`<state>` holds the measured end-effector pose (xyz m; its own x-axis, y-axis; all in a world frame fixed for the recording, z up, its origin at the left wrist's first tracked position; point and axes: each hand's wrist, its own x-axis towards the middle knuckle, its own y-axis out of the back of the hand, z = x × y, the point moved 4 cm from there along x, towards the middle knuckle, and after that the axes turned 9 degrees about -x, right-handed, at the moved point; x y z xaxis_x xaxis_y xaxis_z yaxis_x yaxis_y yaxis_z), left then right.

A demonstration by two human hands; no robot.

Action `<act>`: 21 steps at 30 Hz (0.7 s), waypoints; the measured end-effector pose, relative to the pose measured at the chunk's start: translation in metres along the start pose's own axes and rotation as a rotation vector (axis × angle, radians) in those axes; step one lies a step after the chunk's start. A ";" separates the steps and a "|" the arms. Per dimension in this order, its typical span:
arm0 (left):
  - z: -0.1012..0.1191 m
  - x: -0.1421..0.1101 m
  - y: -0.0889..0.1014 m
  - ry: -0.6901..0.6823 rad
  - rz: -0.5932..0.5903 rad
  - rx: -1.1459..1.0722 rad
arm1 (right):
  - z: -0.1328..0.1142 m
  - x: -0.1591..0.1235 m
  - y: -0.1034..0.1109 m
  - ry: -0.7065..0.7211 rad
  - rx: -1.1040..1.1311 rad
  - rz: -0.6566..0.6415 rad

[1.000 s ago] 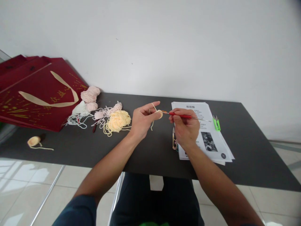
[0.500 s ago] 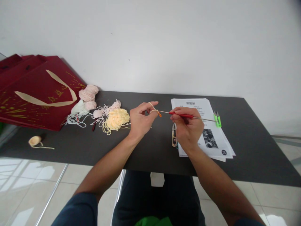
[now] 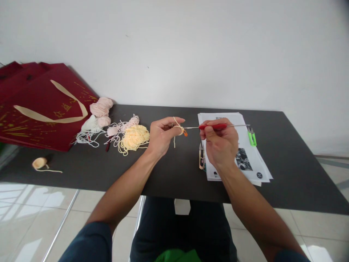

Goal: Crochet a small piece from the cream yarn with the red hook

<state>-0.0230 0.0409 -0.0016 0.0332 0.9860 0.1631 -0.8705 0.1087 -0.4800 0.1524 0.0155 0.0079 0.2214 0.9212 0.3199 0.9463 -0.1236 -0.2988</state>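
Between thumb and fingers my left hand pinches a small piece of cream yarn work, with a strand looped over the forefinger and a short tail hanging below. An orange stitch marker hangs at its right edge. My right hand is closed around the red handle of a crochet hook, held about level. The hook's thin metal shaft reaches left to the yarn work; whether its tip is inside a loop is too small to tell. Left of my left hand lies a pale yellow yarn ball.
Printed sheets lie under my right hand, with green thread snips and another pair of snips at their edges. Pink yarn, white yarn, a small cream crocheted piece and dark red bags are left.
The crochet hook has turned from slanting down at its right end to nearly level, my right hand rolling with it. The yarn work and its tail show more below my left fingertips.
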 end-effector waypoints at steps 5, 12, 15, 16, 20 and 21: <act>-0.001 -0.004 -0.006 0.048 0.027 -0.004 | 0.016 0.001 -0.006 -0.192 0.079 -0.033; -0.002 -0.006 -0.008 0.061 0.028 -0.020 | 0.024 -0.004 -0.013 -0.267 0.112 -0.013; -0.001 -0.005 -0.007 0.034 0.026 -0.015 | 0.024 -0.003 -0.013 -0.270 0.099 -0.023; -0.001 -0.004 -0.007 0.016 0.030 -0.016 | 0.024 -0.003 -0.013 -0.272 0.095 -0.027; -0.001 -0.003 -0.005 -0.021 0.050 -0.019 | 0.025 -0.003 -0.012 -0.307 0.114 -0.010; -0.002 -0.003 -0.005 -0.010 0.047 -0.022 | 0.026 -0.003 -0.013 -0.317 0.124 -0.001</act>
<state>-0.0181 0.0379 -0.0017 -0.0123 0.9888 0.1487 -0.8600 0.0654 -0.5061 0.1336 0.0234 -0.0125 0.1182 0.9925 0.0305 0.9063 -0.0952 -0.4119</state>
